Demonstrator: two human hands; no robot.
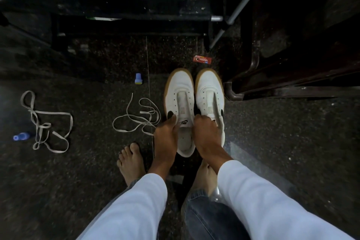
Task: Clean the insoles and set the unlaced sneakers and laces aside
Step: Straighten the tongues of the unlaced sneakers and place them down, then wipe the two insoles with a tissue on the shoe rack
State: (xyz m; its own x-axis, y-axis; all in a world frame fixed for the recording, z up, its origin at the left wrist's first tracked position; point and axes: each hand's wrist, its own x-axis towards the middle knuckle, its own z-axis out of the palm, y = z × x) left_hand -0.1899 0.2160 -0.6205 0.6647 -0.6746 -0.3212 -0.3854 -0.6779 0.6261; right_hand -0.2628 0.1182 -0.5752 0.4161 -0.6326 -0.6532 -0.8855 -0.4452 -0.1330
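Two white unlaced sneakers with tan soles stand side by side on the dark speckled floor, toes pointing away from me: the left sneaker (pixel 180 91) and the right sneaker (pixel 209 89). My left hand (pixel 166 134) grips the left sneaker at its collar, thumb at the tongue. My right hand (pixel 207 132) grips the right sneaker's collar, covering its heel. One loose lace (pixel 136 119) lies just left of the shoes. A second lace (pixel 46 122) lies farther left. The insoles are not visible.
A small blue bottle (pixel 21 136) lies on the floor by the far-left lace and a blue cap (pixel 138 78) stands near the shoes. A red sachet (pixel 202 59) lies beyond the toes. Dark furniture (pixel 272 76) stands right, a dark shelf (pixel 126 25) ahead. My bare feet (pixel 130 161) are below.
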